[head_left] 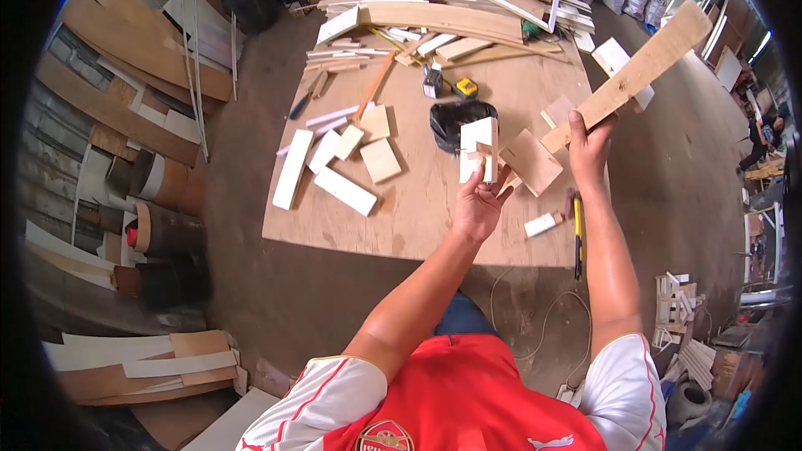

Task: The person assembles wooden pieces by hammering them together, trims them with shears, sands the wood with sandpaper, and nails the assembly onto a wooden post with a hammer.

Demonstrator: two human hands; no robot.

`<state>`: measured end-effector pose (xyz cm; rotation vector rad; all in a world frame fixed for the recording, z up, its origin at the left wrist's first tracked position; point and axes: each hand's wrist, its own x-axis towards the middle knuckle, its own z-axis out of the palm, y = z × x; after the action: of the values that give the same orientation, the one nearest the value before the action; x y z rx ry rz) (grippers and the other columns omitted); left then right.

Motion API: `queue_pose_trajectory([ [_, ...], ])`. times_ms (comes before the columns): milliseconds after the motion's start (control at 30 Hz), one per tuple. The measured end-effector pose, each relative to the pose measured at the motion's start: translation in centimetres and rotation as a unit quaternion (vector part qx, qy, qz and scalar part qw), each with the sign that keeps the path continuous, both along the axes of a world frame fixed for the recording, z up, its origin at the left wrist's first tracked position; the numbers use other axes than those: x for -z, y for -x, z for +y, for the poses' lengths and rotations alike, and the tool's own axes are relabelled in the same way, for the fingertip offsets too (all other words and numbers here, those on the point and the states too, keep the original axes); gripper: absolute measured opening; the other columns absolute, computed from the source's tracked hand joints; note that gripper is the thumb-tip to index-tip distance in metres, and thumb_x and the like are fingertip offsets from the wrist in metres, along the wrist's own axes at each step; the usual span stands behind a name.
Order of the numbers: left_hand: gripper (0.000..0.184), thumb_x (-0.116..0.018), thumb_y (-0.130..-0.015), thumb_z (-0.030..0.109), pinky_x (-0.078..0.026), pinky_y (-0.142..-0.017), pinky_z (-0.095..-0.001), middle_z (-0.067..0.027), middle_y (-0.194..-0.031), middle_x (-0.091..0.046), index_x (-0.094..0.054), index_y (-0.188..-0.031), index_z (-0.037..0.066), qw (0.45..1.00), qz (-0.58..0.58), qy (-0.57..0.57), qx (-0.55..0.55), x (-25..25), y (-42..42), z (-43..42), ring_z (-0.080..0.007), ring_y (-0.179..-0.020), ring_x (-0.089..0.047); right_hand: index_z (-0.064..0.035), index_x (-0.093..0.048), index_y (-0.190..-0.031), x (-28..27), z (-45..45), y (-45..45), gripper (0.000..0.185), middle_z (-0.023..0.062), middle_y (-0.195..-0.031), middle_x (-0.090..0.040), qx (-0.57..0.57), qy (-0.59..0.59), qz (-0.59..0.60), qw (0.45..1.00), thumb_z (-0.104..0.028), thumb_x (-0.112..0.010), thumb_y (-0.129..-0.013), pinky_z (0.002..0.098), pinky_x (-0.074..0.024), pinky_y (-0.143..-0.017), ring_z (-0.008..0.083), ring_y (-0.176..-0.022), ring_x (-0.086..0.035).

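Observation:
My right hand (591,146) is closed around the lower part of a long wooden board (647,63), which slants up to the right above the table. Closed on a white-faced wooden block (478,138), my left hand (480,205) has its thumb against the front face. Between the hands is a square wooden piece (535,164); whether it is fixed to the board or block I cannot tell. Behind the board, a white piece (612,57) partly shows. A black plastic bag (451,121) stands open just beyond the left hand's block.
On the table (401,230) lie loose white blocks (345,191), square wood pieces (381,160), a yellow tape measure (466,88) and a blue-handled tool (298,107). A yellow-and-black tool (577,234) lies at the right edge. Stacked wood strips (451,17) cover the far end.

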<state>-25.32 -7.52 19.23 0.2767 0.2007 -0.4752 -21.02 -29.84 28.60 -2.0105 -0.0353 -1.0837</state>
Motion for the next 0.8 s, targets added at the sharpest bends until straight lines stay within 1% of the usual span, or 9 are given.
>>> queue_pose_trajectory([
  [100, 0.045, -0.060, -0.107, 0.036, -0.033, -0.118, -0.0568, -0.0035, -0.149, -0.061, -0.051, -0.148, 0.020, 0.999, -0.005, -0.039, 0.017, 0.5, -4.5, -0.9, -0.0283, -0.144, -0.054, 0.0023, -0.031, -0.144, 1.3, -1.0, -4.2, 0.068, 0.0257, -0.136, -0.054, 0.020, -0.020, 0.037, 0.999, -0.028, -0.074, -0.102, 0.0467, -0.0470, -0.105, 0.0360, -0.124, -0.059],
  [133, 0.049, -0.059, -0.107, 0.036, -0.031, -0.118, -0.0537, -0.0025, -0.153, -0.057, -0.049, -0.152, 0.019, 0.999, -0.019, -0.040, 0.032, 0.9, -5.7, -1.0, -0.0277, -0.144, -0.054, 0.0026, -0.032, -0.145, 2.0, -1.2, -5.3, 0.067, 0.0256, -0.139, -0.054, 0.013, -0.031, 0.041, 0.999, -0.027, -0.074, -0.102, 0.0470, -0.0470, -0.105, 0.0358, -0.125, -0.059],
  [233, 0.048, -0.064, -0.106, 0.034, -0.038, -0.111, -0.0459, -0.0031, -0.136, -0.068, -0.053, -0.150, 0.019, 0.995, -0.026, -0.090, 0.025, 1.7, -8.2, -1.5, -0.0239, -0.133, -0.063, 0.0025, -0.032, -0.146, 2.8, -1.7, -7.2, 0.067, 0.0244, -0.138, -0.055, 0.016, -0.081, 0.067, 0.994, -0.027, -0.074, -0.102, 0.0470, -0.0479, -0.104, 0.0353, -0.124, -0.060],
  [267, 0.049, -0.063, -0.106, 0.033, -0.041, -0.106, -0.0421, -0.0010, -0.137, -0.068, -0.051, -0.151, 0.019, 0.994, -0.033, -0.099, 0.034, 2.0, -8.8, -1.2, -0.0227, -0.131, -0.065, 0.0022, -0.035, -0.145, 2.9, -1.8, -7.6, 0.066, 0.0229, -0.135, -0.057, 0.021, -0.080, 0.065, 0.994, -0.026, -0.075, -0.101, 0.0469, -0.0491, -0.103, 0.0345, -0.123, -0.061],
  [367, 0.058, -0.061, -0.105, 0.039, -0.025, -0.119, -0.0497, -0.0024, -0.152, -0.058, -0.044, -0.157, 0.019, 0.987, -0.045, -0.139, 0.066, 2.9, -9.9, -0.7, -0.0237, -0.142, -0.055, 0.0021, -0.039, -0.144, 3.5, -2.1, -8.6, 0.065, 0.0221, -0.134, -0.057, -0.001, -0.064, 0.092, 0.994, -0.026, -0.077, -0.099, 0.0464, -0.0497, -0.102, 0.0343, -0.123, -0.061],
  [567, 0.062, -0.064, -0.103, 0.038, -0.029, -0.117, -0.0454, -0.0009, -0.150, -0.058, -0.042, -0.158, 0.019, 0.985, -0.023, -0.148, 0.086, 2.3, -10.9, 1.1, -0.0256, -0.141, -0.056, 0.0055, -0.038, -0.149, 3.9, 0.3, -8.6, 0.074, 0.0219, -0.133, -0.060, 0.026, -0.099, 0.133, 0.986, -0.020, -0.080, -0.094, 0.0454, -0.0491, -0.105, 0.0344, -0.123, -0.062],
  [633, 0.060, -0.063, -0.104, 0.037, -0.034, -0.112, -0.0419, -0.0003, -0.150, -0.057, -0.042, -0.158, 0.019, 0.982, -0.029, -0.158, 0.095, 1.8, -11.1, 1.7, -0.0262, -0.141, -0.056, 0.0058, -0.038, -0.150, 4.5, 0.4, -8.2, 0.075, 0.0222, -0.133, -0.061, 0.041, -0.116, 0.142, 0.982, -0.020, -0.081, -0.093, 0.0453, -0.0493, -0.105, 0.0346, -0.122, -0.063],
  [667, 0.060, -0.063, -0.104, 0.037, -0.035, -0.111, -0.0413, -0.0002, -0.150, -0.058, -0.042, -0.158, 0.020, 0.981, -0.031, -0.162, 0.100, 1.7, -11.2, 2.0, -0.0261, -0.141, -0.056, 0.0036, -0.046, -0.141, 4.9, 0.6, -8.1, 0.062, 0.0173, -0.128, -0.065, 0.058, -0.138, 0.138, 0.979, -0.015, -0.081, -0.094, 0.0428, -0.0512, -0.103, 0.0287, -0.119, -0.065],
  [800, 0.058, -0.064, -0.104, 0.037, -0.038, -0.109, -0.0407, -0.0003, -0.148, -0.059, -0.045, -0.156, 0.020, 0.977, -0.044, -0.173, 0.114, 1.1, -12.0, 2.9, -0.0254, -0.138, -0.058, 0.0042, -0.048, -0.139, 5.8, 0.1, -7.6, 0.062, 0.0174, -0.127, -0.064, 0.073, -0.133, 0.179, 0.972, -0.019, -0.083, -0.093, 0.0428, -0.0507, -0.102, 0.0291, -0.118, -0.064],
])
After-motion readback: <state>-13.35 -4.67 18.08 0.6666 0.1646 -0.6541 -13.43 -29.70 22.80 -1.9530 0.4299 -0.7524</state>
